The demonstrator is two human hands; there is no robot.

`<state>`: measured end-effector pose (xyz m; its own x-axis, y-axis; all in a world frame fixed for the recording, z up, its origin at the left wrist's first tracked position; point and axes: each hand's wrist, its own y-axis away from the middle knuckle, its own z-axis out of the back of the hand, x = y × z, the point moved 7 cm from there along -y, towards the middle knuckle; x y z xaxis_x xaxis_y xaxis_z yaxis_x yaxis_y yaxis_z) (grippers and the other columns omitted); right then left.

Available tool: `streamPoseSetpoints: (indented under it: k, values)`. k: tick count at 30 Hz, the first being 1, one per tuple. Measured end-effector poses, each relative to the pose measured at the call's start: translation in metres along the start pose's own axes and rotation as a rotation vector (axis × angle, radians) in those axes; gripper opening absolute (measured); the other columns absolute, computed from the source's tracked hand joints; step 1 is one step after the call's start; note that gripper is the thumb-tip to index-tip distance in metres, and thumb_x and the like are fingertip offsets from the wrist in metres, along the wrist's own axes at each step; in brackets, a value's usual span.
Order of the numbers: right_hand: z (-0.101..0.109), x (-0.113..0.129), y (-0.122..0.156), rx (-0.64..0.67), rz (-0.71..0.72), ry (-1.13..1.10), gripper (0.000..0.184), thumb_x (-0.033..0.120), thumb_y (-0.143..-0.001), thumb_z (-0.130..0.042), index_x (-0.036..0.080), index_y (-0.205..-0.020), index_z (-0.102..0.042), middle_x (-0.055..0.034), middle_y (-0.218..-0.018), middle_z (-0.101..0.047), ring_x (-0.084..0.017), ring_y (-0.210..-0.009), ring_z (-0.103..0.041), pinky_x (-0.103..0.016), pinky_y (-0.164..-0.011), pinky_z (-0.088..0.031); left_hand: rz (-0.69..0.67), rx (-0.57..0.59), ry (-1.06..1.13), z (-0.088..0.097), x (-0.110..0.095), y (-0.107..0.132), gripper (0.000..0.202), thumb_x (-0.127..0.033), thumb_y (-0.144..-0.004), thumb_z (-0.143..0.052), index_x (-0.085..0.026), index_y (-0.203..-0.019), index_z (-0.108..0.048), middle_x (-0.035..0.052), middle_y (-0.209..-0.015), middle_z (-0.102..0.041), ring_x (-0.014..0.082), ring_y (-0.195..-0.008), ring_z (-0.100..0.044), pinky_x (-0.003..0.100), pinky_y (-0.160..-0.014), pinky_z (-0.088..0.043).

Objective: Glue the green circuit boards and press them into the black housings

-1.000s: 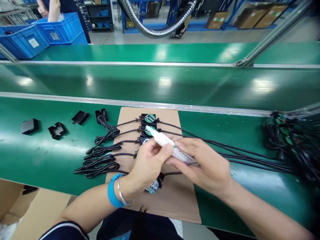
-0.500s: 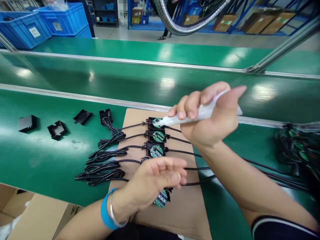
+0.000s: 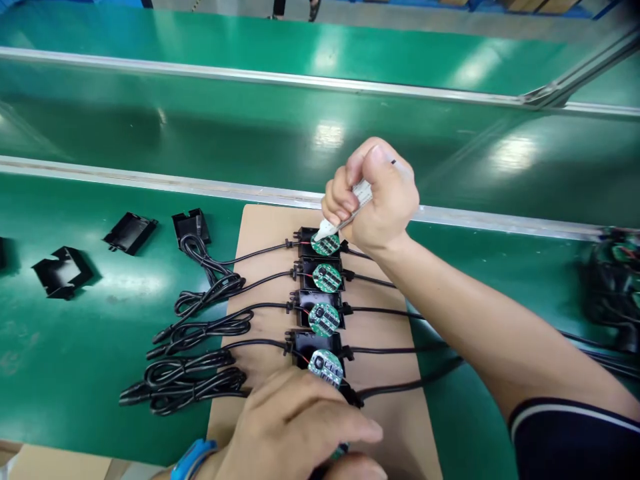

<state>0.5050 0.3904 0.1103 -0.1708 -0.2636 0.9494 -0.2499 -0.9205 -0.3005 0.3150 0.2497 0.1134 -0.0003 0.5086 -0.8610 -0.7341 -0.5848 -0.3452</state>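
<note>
A white squeeze tube (image 3: 363,192) is wrapped in my right hand (image 3: 383,193), thumb on top. Its nozzle points down at the farthest round green circuit board (image 3: 326,244) and appears to touch it. Below that board, others lie in a column, each by a small black box (image 3: 320,300) with cables leaving both sides. Over the nearest units is my left hand (image 3: 300,427), fingers stretched and apart, with nothing visibly gripped. It hides most of the last board and box. A brown cardboard sheet (image 3: 390,427) lies under the row.
Coiled black cables (image 3: 200,380) lie left of the cardboard. Black box covers (image 3: 63,272) sit farther left on the green table (image 3: 100,347). A dark pile of boards and cables (image 3: 615,293) is at the right. A metal rail (image 3: 150,187) runs behind.
My right hand has tightened around the tube and tipped it more steeply at the farthest board. My left hand has moved down and turned back-up over the nearest units. The view has tilted downward.
</note>
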Motion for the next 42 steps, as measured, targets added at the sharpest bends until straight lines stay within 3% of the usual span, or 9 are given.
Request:
streamPoseSetpoints:
  k: [5, 11, 17, 23, 27, 31, 36, 42]
  values:
    - [-0.003, -0.005, 0.002, 0.050, -0.014, 0.155, 0.068, 0.093, -0.076, -0.024, 0.027, -0.080, -0.035, 0.0040, -0.052, -0.026, -0.016, -0.048, -0.031, -0.032, -0.048, -0.032, 0.010, 0.007, -0.039, 0.004, -0.004, -0.002, 0.017, -0.025, -0.090, -0.067, -0.018, -0.105, -0.064, 0.0040, -0.084, -0.071, 0.0137, -0.074, -0.068, 0.022, -0.065, -0.056]
    - [0.001, -0.003, 0.003, -0.025, 0.023, 0.030, 0.060, 0.085, -0.079, -0.041, 0.026, -0.077, -0.031, 0.0040, -0.053, -0.027, -0.016, -0.046, -0.032, -0.032, -0.046, -0.032, 0.032, -0.019, -0.043, 0.004, -0.002, -0.001, 0.018, -0.022, -0.086, -0.070, -0.018, -0.103, -0.065, 0.0029, -0.085, -0.071, 0.0136, -0.074, -0.068, 0.023, -0.066, -0.056]
    - [0.001, -0.003, 0.004, -0.003, 0.024, 0.067, 0.056, 0.082, -0.083, -0.039, 0.027, -0.078, -0.035, 0.0042, -0.052, -0.027, -0.015, -0.045, -0.029, -0.032, -0.045, -0.031, 0.038, -0.050, -0.045, 0.006, -0.003, -0.002, 0.013, -0.023, -0.089, -0.064, -0.018, -0.102, -0.065, 0.0027, -0.083, -0.070, 0.0132, -0.073, -0.068, 0.023, -0.065, -0.057]
    - [0.000, 0.009, 0.007, 0.048, 0.168, -0.046, 0.051, 0.075, -0.088, -0.042, 0.026, -0.075, -0.031, 0.0056, -0.051, -0.023, -0.013, -0.042, -0.024, -0.030, -0.041, -0.026, 0.078, -0.050, -0.054, 0.005, 0.001, -0.001, 0.018, -0.023, -0.087, -0.067, -0.019, -0.105, -0.066, 0.0037, -0.088, -0.070, 0.0137, -0.076, -0.067, 0.024, -0.068, -0.057]
    - [0.008, 0.005, 0.011, 0.007, 0.073, 0.051, 0.052, 0.075, -0.088, -0.042, 0.026, -0.076, -0.028, 0.0063, -0.052, -0.024, -0.013, -0.042, -0.025, -0.029, -0.042, -0.031, 0.105, -0.045, -0.056, 0.004, 0.001, -0.001, 0.018, -0.021, -0.086, -0.067, -0.019, -0.104, -0.067, 0.0026, -0.089, -0.070, 0.0130, -0.078, -0.067, 0.024, -0.071, -0.057]
    - [0.014, 0.008, 0.015, -0.026, 0.083, -0.042, 0.046, 0.066, -0.088, -0.049, 0.026, -0.074, -0.031, 0.0058, -0.051, -0.025, -0.012, -0.039, -0.023, -0.029, -0.040, -0.029, 0.128, -0.032, -0.062, 0.004, 0.001, 0.000, 0.019, -0.021, -0.086, -0.067, -0.020, -0.105, -0.067, 0.0022, -0.090, -0.070, 0.0132, -0.080, -0.067, 0.025, -0.072, -0.058]
    - [0.017, 0.007, 0.021, -0.045, -0.006, 0.093, 0.057, 0.080, -0.082, -0.043, 0.026, -0.074, -0.027, 0.0053, -0.051, -0.024, -0.014, -0.041, -0.027, -0.031, -0.041, -0.031, 0.146, -0.030, -0.075, 0.005, 0.002, -0.001, 0.021, -0.017, -0.085, -0.066, -0.019, -0.105, -0.066, 0.0027, -0.094, -0.070, 0.0138, -0.084, -0.067, 0.025, -0.075, -0.057]
    - [0.020, 0.017, 0.022, -0.050, 0.065, -0.015, 0.049, 0.070, -0.087, -0.048, 0.026, -0.072, -0.032, 0.0066, -0.048, -0.024, -0.012, -0.037, -0.023, -0.029, -0.038, -0.029, 0.194, -0.022, -0.151, 0.003, 0.004, -0.003, 0.022, -0.020, -0.087, -0.063, -0.021, -0.109, -0.065, 0.0043, -0.102, -0.068, 0.0150, -0.091, -0.066, 0.026, -0.080, -0.058]
